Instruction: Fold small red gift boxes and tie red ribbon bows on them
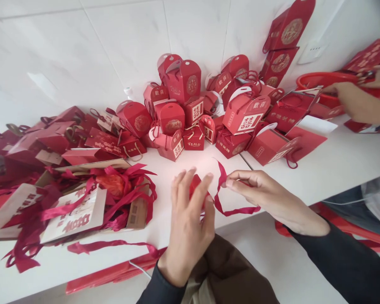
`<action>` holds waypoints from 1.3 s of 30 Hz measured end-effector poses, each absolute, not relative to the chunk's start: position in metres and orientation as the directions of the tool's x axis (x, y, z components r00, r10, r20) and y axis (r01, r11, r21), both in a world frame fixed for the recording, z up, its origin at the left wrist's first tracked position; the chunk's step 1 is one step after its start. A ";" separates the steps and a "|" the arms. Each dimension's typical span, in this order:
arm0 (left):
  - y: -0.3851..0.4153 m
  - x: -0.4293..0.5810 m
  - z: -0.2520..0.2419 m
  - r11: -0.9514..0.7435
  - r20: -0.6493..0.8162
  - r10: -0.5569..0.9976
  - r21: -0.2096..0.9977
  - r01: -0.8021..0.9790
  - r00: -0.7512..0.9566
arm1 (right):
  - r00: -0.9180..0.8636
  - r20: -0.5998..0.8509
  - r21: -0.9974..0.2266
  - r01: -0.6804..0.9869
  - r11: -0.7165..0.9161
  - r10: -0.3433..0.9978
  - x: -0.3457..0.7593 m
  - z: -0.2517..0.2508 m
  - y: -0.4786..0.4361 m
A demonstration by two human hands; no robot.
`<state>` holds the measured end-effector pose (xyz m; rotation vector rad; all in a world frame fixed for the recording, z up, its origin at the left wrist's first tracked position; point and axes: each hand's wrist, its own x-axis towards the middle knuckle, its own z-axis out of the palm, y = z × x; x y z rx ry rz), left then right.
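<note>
My right hand (266, 192) pinches one end of a dark pink satin ribbon (221, 175) between thumb and fingertips. From there the ribbon loops down and runs along the table's front edge under the hand. My left hand (191, 219) is close by, with its fingers spread and slightly bent around a small red box (195, 185). Most of that box is hidden behind the fingers, and I cannot make out firm contact. Left of my hands, a cardboard box (137, 211) overflows with dark pink ribbons and white printed cards (77, 213).
Many red gift boxes (174, 120) with cord handles are piled along the wall. More red bags (50, 137) lie at the left. A co-worker's hands (351, 99) are over a red basin (327, 78) at the right. Red stools (114, 270) stand below the white table (164, 198).
</note>
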<state>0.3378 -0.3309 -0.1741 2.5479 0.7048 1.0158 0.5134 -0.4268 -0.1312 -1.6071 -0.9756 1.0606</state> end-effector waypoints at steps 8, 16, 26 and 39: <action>-0.337 0.345 -0.170 -0.765 0.420 0.583 0.572 0.297 0.696 | 0.275 -0.225 -0.950 0.153 -0.274 0.935 0.518 -0.135 -0.433; -0.337 0.361 -0.168 -0.618 0.418 0.723 0.747 0.245 0.550 | 0.311 -0.182 -0.940 0.225 -0.259 0.933 0.517 -0.131 -0.433; -0.315 0.338 -0.184 -0.721 0.573 0.693 0.536 0.439 0.437 | 0.355 -0.117 -0.925 0.300 -0.232 0.927 0.517 -0.144 -0.419; -0.320 0.337 -0.195 -0.659 0.490 0.745 0.432 0.615 0.454 | 0.145 0.036 -0.828 0.558 -0.052 0.989 0.508 -0.154 -0.378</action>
